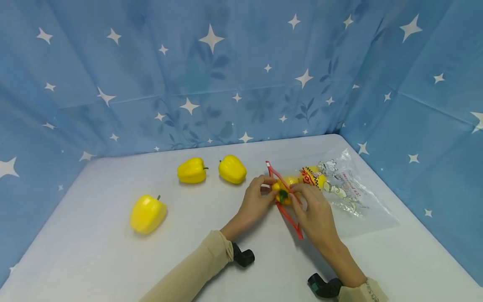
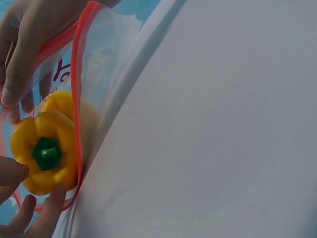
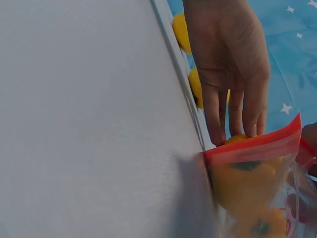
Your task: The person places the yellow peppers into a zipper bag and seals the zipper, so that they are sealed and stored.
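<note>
A clear zip bag (image 1: 341, 191) with a red rim and printed cartoon figures lies on the right of the table, its mouth spread apart. In that mouth sits a yellow bell pepper (image 2: 67, 171), its green stem turned outward. My left hand (image 1: 256, 199) holds this pepper between thumb and fingers at the opening. With thumb and fingers, my right hand (image 1: 315, 209) pinches the upper part of the red rim. Deeper in the bag, more yellow peppers (image 1: 318, 178) show through the plastic; print and overlap hide their number.
Three more yellow peppers lie on the white table (image 1: 94, 251): one at the left (image 1: 147, 214), another farther back (image 1: 191, 170), and the third (image 1: 232, 169) left of the bag. A blue star-patterned curtain (image 1: 151, 75) stands around the table's back and sides.
</note>
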`<move>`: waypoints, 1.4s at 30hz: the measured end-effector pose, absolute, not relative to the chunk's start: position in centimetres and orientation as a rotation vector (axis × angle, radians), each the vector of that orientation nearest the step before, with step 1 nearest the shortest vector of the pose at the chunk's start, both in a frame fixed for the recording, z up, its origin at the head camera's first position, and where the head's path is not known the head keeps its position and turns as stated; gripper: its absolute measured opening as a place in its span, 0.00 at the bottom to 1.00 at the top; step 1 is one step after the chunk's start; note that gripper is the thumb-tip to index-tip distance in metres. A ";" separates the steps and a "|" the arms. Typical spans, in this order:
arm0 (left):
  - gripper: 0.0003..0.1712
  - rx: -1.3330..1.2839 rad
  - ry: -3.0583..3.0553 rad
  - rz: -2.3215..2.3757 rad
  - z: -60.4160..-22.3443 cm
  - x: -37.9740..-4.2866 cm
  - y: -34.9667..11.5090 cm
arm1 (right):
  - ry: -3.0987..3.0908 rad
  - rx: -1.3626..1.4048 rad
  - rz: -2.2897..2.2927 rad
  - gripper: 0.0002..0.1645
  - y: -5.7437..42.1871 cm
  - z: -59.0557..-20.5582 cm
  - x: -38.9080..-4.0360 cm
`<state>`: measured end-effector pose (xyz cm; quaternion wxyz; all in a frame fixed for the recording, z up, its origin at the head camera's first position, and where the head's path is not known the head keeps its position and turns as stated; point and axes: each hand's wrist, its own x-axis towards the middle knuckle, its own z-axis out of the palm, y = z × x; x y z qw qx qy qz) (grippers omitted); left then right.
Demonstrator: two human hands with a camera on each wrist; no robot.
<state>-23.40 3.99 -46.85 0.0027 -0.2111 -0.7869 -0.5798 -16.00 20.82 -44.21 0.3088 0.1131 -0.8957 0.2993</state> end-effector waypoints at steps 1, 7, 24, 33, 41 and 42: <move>0.16 -0.667 -2.484 -1.805 -46.8 -23.4 3.9 | -2.368 0.298 0.793 0.13 20.8 -44.2 -16.0; 0.17 -0.655 -2.586 -1.724 -46.1 -23.6 3.2 | -2.381 0.279 0.807 0.12 20.8 -44.1 -15.9; 0.19 -0.623 -2.648 -1.304 -44.6 -23.6 2.4 | -2.389 0.271 0.806 0.13 20.8 -44.1 -16.0; 0.20 -0.548 -2.596 -1.088 -43.7 -24.9 1.0 | -2.392 0.263 0.819 0.12 20.9 -44.2 -16.1; 0.33 -0.746 -2.648 -0.876 -42.1 -26.9 -2.2 | -2.403 0.257 0.821 0.13 20.9 -44.2 -16.1; 0.34 -0.779 -2.667 -0.838 -41.9 -27.0 -2.5 | -2.406 0.255 0.820 0.13 20.9 -44.2 -16.1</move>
